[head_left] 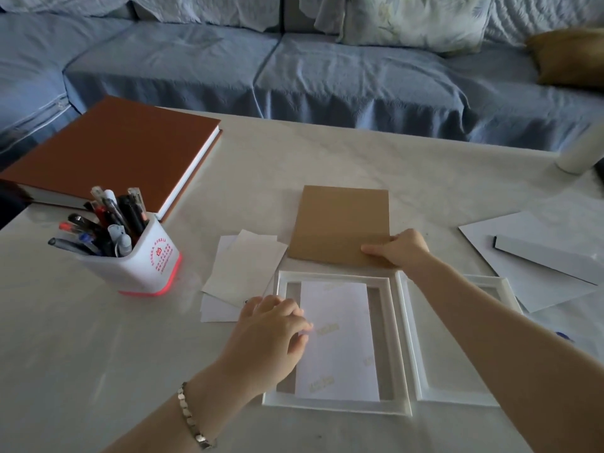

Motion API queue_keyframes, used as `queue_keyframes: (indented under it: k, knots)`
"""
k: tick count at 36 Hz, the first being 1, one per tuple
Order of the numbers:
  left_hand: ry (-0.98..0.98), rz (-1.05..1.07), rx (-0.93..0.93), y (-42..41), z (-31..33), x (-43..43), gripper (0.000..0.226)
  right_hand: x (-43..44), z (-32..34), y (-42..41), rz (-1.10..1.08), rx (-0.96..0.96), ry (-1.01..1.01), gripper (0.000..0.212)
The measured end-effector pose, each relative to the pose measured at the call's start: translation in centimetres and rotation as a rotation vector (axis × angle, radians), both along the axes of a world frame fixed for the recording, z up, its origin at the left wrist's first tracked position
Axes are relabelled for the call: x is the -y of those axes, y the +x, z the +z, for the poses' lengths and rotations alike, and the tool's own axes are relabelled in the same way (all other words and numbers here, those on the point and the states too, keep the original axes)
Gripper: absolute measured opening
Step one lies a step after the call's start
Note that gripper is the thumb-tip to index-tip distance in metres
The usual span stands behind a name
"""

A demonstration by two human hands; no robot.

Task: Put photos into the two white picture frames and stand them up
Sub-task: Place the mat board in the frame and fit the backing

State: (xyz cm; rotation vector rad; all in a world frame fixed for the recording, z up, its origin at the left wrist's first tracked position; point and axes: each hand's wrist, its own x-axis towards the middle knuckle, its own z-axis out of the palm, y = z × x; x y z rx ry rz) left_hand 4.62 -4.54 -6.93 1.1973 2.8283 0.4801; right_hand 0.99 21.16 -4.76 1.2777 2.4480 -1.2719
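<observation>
Two white picture frames lie face down side by side near the table's front. The left frame (394,338) holds a photo (340,348) lying white back up inside it. My left hand (271,335) rests its fingertips on that photo's left edge. The right frame (457,392) lies partly under my right forearm. My right hand (400,248) grips the near right corner of a brown cardboard backing board (340,223), which lies flat just beyond the left frame. A few loose photos (242,273) lie white side up, left of the frames.
A white pen holder (143,256) full of pens stands at the left, with a brown album (111,148) behind it. White sheets and a long white box (549,256) lie at the right. A white cylinder (578,152) stands at the far right edge. A blue sofa is beyond the table.
</observation>
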Motion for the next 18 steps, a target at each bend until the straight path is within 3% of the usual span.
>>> queue_keyframes:
  k: [3, 5, 7, 9, 11, 13, 15, 18]
  knots:
    - [-0.005, 0.0, -0.003, -0.1, 0.0, 0.1, 0.029, -0.6, 0.6, 0.7, -0.187, -0.282, -0.401, 0.027]
    - [-0.004, -0.016, 0.001, -0.2, 0.3, 0.0, 0.023, -0.8, 1.1, 1.4, -0.251, -0.391, -0.561, 0.021]
    - [-0.055, -0.047, 0.082, -0.3, 0.9, -0.2, 0.027, -0.8, 1.9, 2.3, -0.283, -0.483, -0.608, 0.012]
    - [-0.016, -0.04, 0.158, -0.7, 0.8, -0.2, 0.041, -0.4, 2.8, 3.6, -0.309, -0.587, -0.641, 0.016]
    - [0.118, -0.007, 0.212, -1.0, 1.1, -0.2, 0.048, 0.0, 3.6, 5.3, -0.294, -0.699, -0.655, 0.02]
    - [0.361, 0.117, 0.262, -1.2, 2.4, -0.4, 0.034, 0.4, 4.4, 6.9, -0.228, -0.786, -0.595, 0.024]
    - [0.635, 0.393, 0.528, -1.5, 4.3, -1.0, 0.024, 0.7, 5.1, 8.6, -0.142, -0.868, -0.496, 0.031]
    - [0.948, 0.616, 1.251, -2.4, 7.7, -1.2, 0.051, 1.2, 6.2, 11.0, -0.008, -0.928, -0.309, 0.037]
